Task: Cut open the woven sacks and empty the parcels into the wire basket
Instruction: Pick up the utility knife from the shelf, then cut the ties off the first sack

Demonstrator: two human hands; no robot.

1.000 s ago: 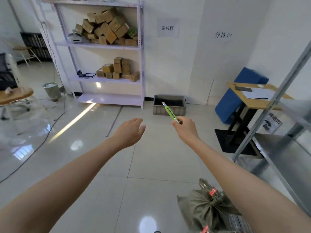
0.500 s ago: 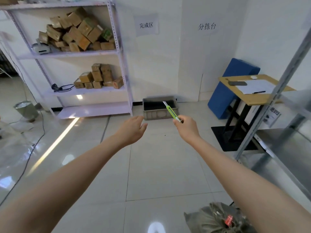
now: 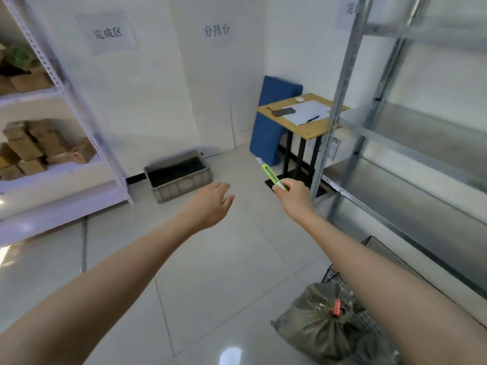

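Note:
A grey-green woven sack [image 3: 320,324], tied at its neck with a red tag, lies on the floor at the lower right, partly under my right forearm. A black wire basket [image 3: 374,250] stands just behind it, mostly hidden by that arm. My right hand [image 3: 293,197] grips a green utility knife [image 3: 271,175] with its blade pointing up and away. My left hand [image 3: 210,204] hovers over the floor with relaxed fingers, holding nothing. Both hands are well in front of the sack.
A grey plastic crate [image 3: 179,177] sits by the wall ahead. A white shelf rack [image 3: 66,164] with several cardboard boxes stands at the left. A metal rack [image 3: 411,159] fills the right side. A small wooden desk [image 3: 303,114] and a blue pad [image 3: 271,122] stand behind.
The view has swung right: the white rack slid left and the metal rack, wire basket and more of the sack came into view. Both hands keep their poses.

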